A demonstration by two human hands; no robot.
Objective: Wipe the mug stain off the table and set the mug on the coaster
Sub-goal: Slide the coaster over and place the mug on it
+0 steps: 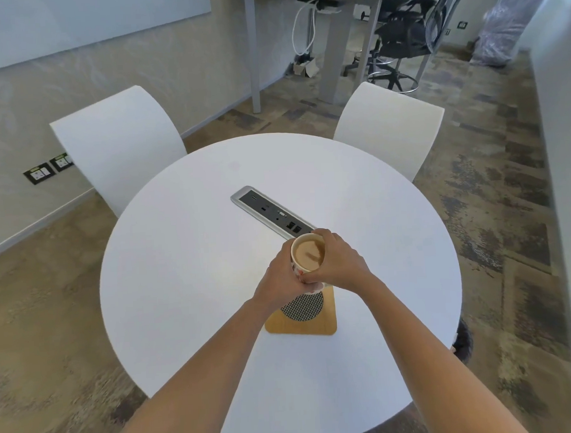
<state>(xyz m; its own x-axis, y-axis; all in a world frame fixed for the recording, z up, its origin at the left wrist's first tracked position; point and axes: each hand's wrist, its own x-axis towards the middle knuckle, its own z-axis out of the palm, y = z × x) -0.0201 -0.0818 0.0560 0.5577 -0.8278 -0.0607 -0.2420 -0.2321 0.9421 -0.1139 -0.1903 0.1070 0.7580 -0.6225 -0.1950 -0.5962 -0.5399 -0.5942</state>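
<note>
A mug (308,254) full of light brown drink is held between both hands above the round white table (188,260). My left hand (280,278) wraps its left side and my right hand (340,263) wraps its right side. Just below and toward me lies the wooden coaster (302,325) with a dark woven round centre; the mug's base overlaps the coaster's far edge in view. Whether the mug touches it I cannot tell. No stain shows on the white top, and no cloth is in sight.
A grey socket strip (271,213) is set into the table just beyond the mug. Two white chairs (117,141) (391,126) stand at the far side. A desk and a black office chair (400,37) stand further back on the carpet.
</note>
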